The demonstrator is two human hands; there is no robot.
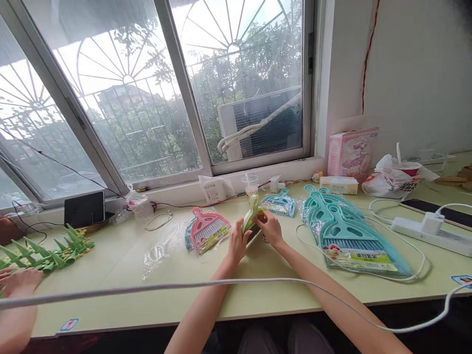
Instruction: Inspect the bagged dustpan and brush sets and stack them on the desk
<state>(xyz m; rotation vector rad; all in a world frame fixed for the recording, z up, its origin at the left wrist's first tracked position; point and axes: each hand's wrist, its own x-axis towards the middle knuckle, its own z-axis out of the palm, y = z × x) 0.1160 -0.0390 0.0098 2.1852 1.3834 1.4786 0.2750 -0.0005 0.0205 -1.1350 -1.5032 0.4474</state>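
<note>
A light green dustpan-and-brush set [251, 210] is held up on edge over the middle of the table, its handle pointing up. My left hand [237, 241] is closed round its left side. My right hand [271, 228] has its fingers bent and pinched on the right side, near the base of the handle. The fingers partly hide the set. To the left lies a pink dustpan-and-brush set [211, 230] in clear wrapping, over a teal one. Several teal dustpan-and-brush sets [354, 238] are stacked on the right, and a smaller blue-teal set [280, 201] lies behind my hands.
Clear plastic wrappers [162, 253] lie left on the table [121, 300]. A white cable [177, 285] crosses in front of my forearms. A power strip [438, 236] and phone [438, 212] are right. A plastic cup [250, 184] stands behind. Another person's hand [22, 281] touches green cone-shaped pieces [47, 253].
</note>
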